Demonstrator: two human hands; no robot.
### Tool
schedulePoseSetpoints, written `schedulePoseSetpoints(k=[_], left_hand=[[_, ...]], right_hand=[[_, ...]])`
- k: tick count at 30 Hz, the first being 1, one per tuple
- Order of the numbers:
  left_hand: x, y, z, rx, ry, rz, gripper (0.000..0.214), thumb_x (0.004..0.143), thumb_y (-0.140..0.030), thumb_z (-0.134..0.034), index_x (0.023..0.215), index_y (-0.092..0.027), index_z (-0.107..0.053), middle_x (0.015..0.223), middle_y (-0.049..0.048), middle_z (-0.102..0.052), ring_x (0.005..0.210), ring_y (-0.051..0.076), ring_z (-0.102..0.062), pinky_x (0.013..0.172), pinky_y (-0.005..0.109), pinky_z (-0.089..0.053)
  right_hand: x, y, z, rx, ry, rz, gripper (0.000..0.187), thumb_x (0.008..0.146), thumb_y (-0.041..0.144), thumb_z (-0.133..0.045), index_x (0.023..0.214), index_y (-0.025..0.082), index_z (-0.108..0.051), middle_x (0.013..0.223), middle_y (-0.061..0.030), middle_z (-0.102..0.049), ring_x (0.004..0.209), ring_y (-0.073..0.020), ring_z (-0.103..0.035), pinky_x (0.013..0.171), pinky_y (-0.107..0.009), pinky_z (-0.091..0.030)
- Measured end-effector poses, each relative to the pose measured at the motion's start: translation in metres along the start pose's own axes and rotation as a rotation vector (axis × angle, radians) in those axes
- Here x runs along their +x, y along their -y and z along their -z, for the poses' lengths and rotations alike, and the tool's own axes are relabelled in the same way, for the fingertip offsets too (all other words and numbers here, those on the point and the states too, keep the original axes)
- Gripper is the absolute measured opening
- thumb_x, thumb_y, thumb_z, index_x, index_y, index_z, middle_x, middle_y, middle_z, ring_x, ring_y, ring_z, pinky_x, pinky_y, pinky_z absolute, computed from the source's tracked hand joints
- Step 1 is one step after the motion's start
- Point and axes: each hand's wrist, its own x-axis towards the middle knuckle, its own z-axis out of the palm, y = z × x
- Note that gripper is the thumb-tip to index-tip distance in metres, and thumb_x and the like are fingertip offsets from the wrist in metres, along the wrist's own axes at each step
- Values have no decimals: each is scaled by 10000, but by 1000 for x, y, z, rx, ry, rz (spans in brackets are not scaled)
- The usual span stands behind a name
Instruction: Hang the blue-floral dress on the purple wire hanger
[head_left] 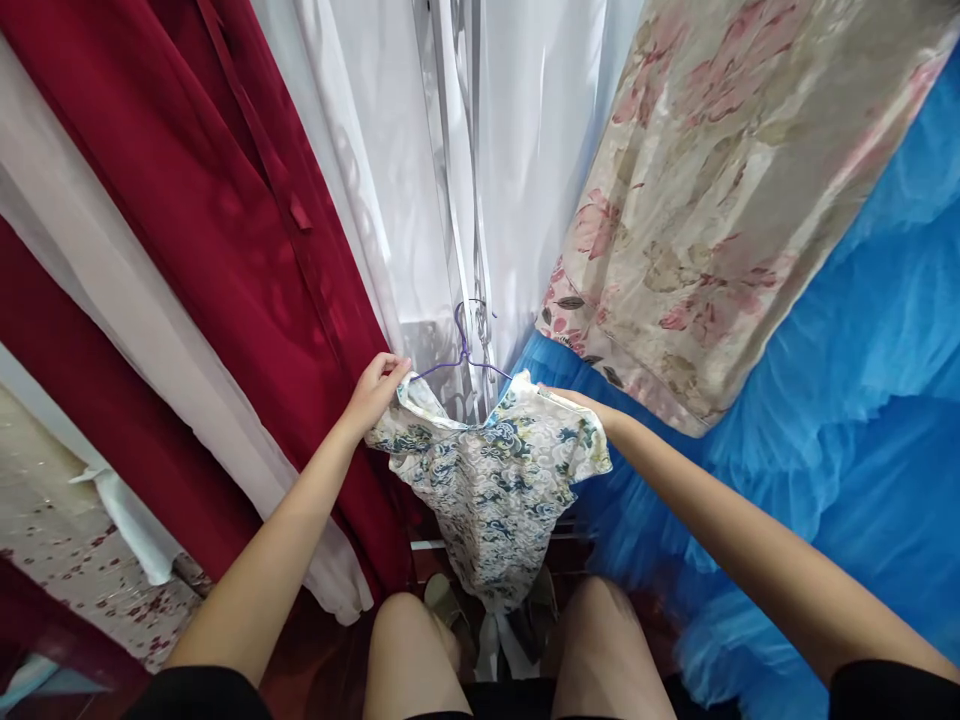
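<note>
A small blue-and-white floral dress (491,480) hangs on a thin purple wire hanger (463,352) in the middle of the view. My left hand (376,388) pinches the dress's left shoulder, fingers closed on the fabric. My right hand (581,402) reaches to the right shoulder; most of it is hidden behind the cloth, and its fingers seem to grip the fabric there. The hanger hook sits near a white sheer garment (450,180) hanging behind.
Hanging garments crowd both sides: a dark red dress (225,250) and a white one (112,290) on the left, a pale pink-flowered dress (712,200) and a blue tulle dress (862,400) on the right. My bare knees (420,640) show below.
</note>
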Motion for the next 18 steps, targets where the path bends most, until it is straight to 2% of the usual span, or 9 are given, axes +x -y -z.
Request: schedulePoseSetpoints(k=[3,6,8,10,13,15,16,18], left_hand=[[-24,1,3,220,-14,-65,323,904,-500,-604,982,-186,-599,908,13,-627,747,150,-563,750,276,-439],[-43,-11,-2,448,-77,-191,243,896,-428,-636,965,-196,-618,938,20,-623,829,173,-582,804,283,-436],[-44,-25,-8,517,-113,-255,199,905,-395,-625,938,-199,-634,946,26,-632,866,184,-599,822,282,-434],[-37,-36,-13,535,-142,-285,187,919,-379,-601,917,-198,-646,919,25,-645,842,182,-609,795,275,-430],[-19,-41,-10,530,-180,-260,224,921,-396,-593,879,-189,-666,848,14,-664,781,174,-600,733,262,-409],[-10,-36,-4,489,-191,-183,271,900,-425,-616,816,-174,-673,743,-2,-644,695,155,-559,670,251,-385],[-9,-31,-1,446,-202,-150,296,890,-438,-626,782,-166,-669,689,-10,-616,650,143,-527,637,246,-369],[-12,-23,2,315,-238,-119,345,889,-462,-622,733,-155,-649,608,-25,-542,573,116,-450,576,236,-331]], right_hand=[[-23,-20,13,30,-69,58,490,850,682,-605,774,202,-662,618,-9,-675,574,-199,-637,603,-305,-519],[-42,-26,23,-35,-224,270,420,814,612,-705,727,206,-637,634,20,-622,584,-159,-561,553,-250,-430],[-46,-13,22,-38,-296,366,344,774,509,-779,719,203,-633,639,33,-595,584,-139,-522,544,-232,-394],[-44,13,15,34,-353,434,294,754,462,-785,740,207,-640,657,33,-595,601,-140,-523,559,-231,-402],[-46,55,-12,57,-370,532,258,796,460,-730,787,220,-636,707,25,-607,653,-158,-554,595,-240,-437],[-61,73,-39,-54,-271,573,270,875,489,-663,836,222,-639,756,19,-618,691,-160,-570,624,-241,-451],[-74,77,-54,-141,-172,589,290,914,504,-627,871,218,-650,787,14,-629,711,-157,-574,640,-241,-455],[-104,78,-83,-393,231,607,318,930,504,-636,918,192,-699,858,-17,-669,771,-163,-605,712,-263,-485]])
